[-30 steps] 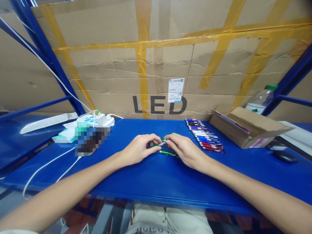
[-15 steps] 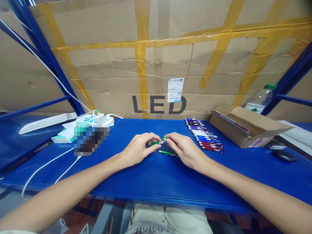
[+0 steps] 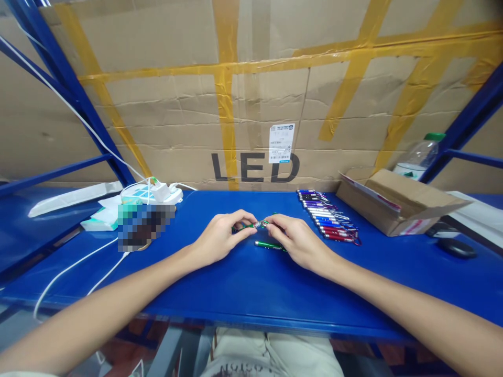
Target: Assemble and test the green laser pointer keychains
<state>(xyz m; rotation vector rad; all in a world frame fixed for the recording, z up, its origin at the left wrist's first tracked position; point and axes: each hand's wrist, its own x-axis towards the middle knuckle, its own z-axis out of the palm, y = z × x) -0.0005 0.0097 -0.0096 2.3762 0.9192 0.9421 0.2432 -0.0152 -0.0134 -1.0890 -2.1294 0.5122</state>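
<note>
Over the blue tabletop (image 3: pixel 251 285), just left of the row of torches (image 3: pixel 328 222), left hand (image 3: pixel 218 240) and right hand (image 3: pixel 299 242) each pinch one end of a green keychain torch (image 3: pixel 253 225); a level, firm grip seems best.

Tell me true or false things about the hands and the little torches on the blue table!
1. The left hand and right hand hold one green torch together. True.
2. A second torch lies on the table by the right hand. True.
3. The row of torches lies left of the hands. False: it lies to their right.
4. The bottle has a red cap. False: its cap is green.
</note>
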